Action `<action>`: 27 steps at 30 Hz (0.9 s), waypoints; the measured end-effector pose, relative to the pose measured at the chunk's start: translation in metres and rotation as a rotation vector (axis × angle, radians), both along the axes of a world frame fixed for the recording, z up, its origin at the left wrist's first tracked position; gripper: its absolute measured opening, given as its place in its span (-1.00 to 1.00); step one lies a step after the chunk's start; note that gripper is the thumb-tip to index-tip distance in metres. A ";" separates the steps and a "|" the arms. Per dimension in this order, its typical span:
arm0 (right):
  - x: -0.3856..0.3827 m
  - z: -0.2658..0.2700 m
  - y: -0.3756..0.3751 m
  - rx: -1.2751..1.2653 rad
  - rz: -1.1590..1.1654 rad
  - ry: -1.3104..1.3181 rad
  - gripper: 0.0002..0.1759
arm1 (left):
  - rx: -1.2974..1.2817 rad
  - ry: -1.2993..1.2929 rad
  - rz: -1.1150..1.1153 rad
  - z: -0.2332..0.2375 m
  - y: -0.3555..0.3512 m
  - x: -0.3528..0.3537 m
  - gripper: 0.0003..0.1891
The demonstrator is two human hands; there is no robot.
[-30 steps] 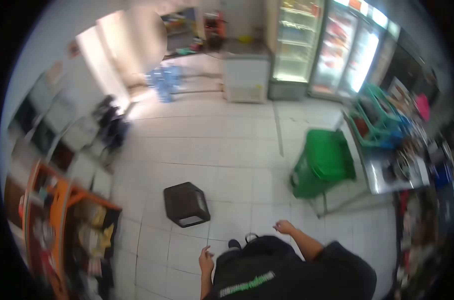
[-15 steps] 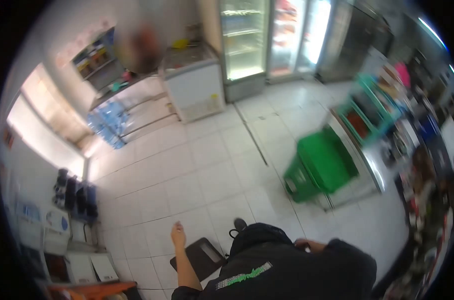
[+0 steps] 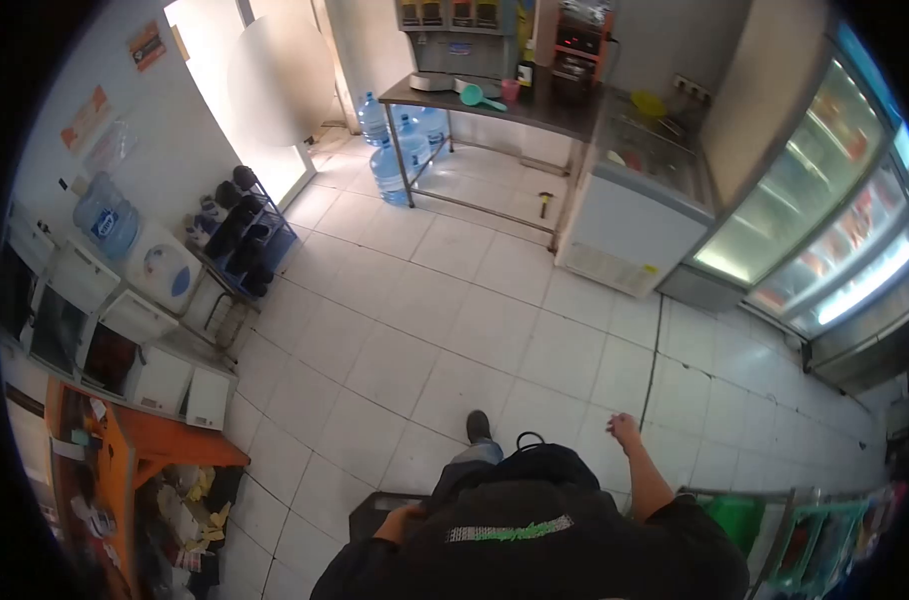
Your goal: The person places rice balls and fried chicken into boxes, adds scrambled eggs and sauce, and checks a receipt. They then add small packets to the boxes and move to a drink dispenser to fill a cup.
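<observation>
Low at my left side is my left hand (image 3: pixel 400 522), close to my black shirt (image 3: pixel 505 545), with its fingers mostly hidden. A dark, flat-looking rectangular thing (image 3: pixel 363 518) shows right beside that hand, partly covered by my arm and body. My right hand (image 3: pixel 625 430) reaches forward over the white tiled floor (image 3: pixel 475 330), its fingers loosely bent and apart with nothing visible in them. One dark shoe (image 3: pixel 479 427) of mine shows ahead of my body.
A metal table (image 3: pixel 505 113) carries a drink dispenser and a green scoop (image 3: pixel 480 97); water bottles (image 3: pixel 390 172) stand beneath. Right are a chest freezer (image 3: pixel 630 225) and lit fridges (image 3: pixel 800 170). Left are a shoe rack (image 3: pixel 245 245) and orange stand (image 3: pixel 175 440). A green bin (image 3: pixel 735 520) is lower right.
My view has turned left, bringing the table and shoe rack toward the middle. My left hand has drawn back to my side, while my right hand has swung forward.
</observation>
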State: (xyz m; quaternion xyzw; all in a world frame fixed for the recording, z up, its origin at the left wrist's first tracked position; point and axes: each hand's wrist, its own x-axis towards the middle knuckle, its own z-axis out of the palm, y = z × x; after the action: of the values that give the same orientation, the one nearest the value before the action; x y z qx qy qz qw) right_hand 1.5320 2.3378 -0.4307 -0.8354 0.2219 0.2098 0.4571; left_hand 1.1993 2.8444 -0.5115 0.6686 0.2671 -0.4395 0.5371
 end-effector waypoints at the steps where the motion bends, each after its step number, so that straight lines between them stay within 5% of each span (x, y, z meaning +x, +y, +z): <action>1: 0.038 0.010 0.036 0.014 -0.008 -0.030 -0.83 | 0.064 0.030 -0.118 -0.009 0.024 0.037 -0.57; 4: 0.140 0.042 0.106 0.021 0.150 -0.103 -0.75 | 0.241 0.023 -0.443 -0.023 0.090 0.181 -0.61; 5: 0.177 0.067 0.133 0.044 0.250 -0.201 -0.75 | 0.355 -0.535 -0.744 -0.062 0.124 0.212 -0.64; 6: 0.206 0.098 0.159 0.069 0.342 -0.279 -0.74 | 0.309 -0.382 -0.378 -0.046 0.142 0.260 -0.63; 7: 0.237 0.123 0.178 0.101 0.431 -0.365 -0.73 | 0.475 -0.300 -0.264 -0.009 0.152 0.315 -0.60; 12: 0.423 0.160 0.227 0.081 0.459 -0.622 -0.79 | 0.637 -0.600 -0.063 0.040 0.220 0.559 -0.58; 15: 0.562 0.231 0.275 -0.026 0.489 -0.880 -0.81 | 0.443 -0.744 0.251 0.072 0.228 0.671 -0.60; 17: 0.661 0.270 0.302 0.031 0.529 -1.192 -0.82 | 0.419 -0.706 0.334 0.069 0.227 0.706 -0.61; 18: 0.705 0.300 0.316 -0.153 0.512 -1.157 -0.80 | 0.476 -0.609 0.242 0.056 0.229 0.718 -0.61; 21: 0.811 0.425 0.393 0.150 0.564 -1.358 -0.77 | 0.520 -0.392 -0.265 -0.009 0.248 0.729 -0.59; 23: 0.866 0.502 0.448 0.047 0.566 -1.593 -0.75 | 0.167 -0.369 0.403 0.001 0.254 0.742 -0.51; 25: 0.919 0.568 0.499 -0.066 0.641 -1.834 -0.76 | 0.325 -0.588 -0.153 -0.063 0.294 0.751 -0.45; 26: 0.950 0.595 0.518 -0.199 0.629 -1.916 -0.77 | 0.403 -0.329 -0.119 -0.082 0.292 0.770 -0.46; 27: 0.981 0.618 0.537 -0.339 0.614 -1.989 -0.77 | 0.255 -0.496 0.059 -0.093 0.309 0.756 -0.48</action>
State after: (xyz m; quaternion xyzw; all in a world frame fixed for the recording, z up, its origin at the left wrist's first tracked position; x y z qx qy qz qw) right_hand 2.5126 2.8744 0.1873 -0.7044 -0.4475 -0.4970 0.2379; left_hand 1.9551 3.1531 -0.6041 0.8100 0.1998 -0.2093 0.5101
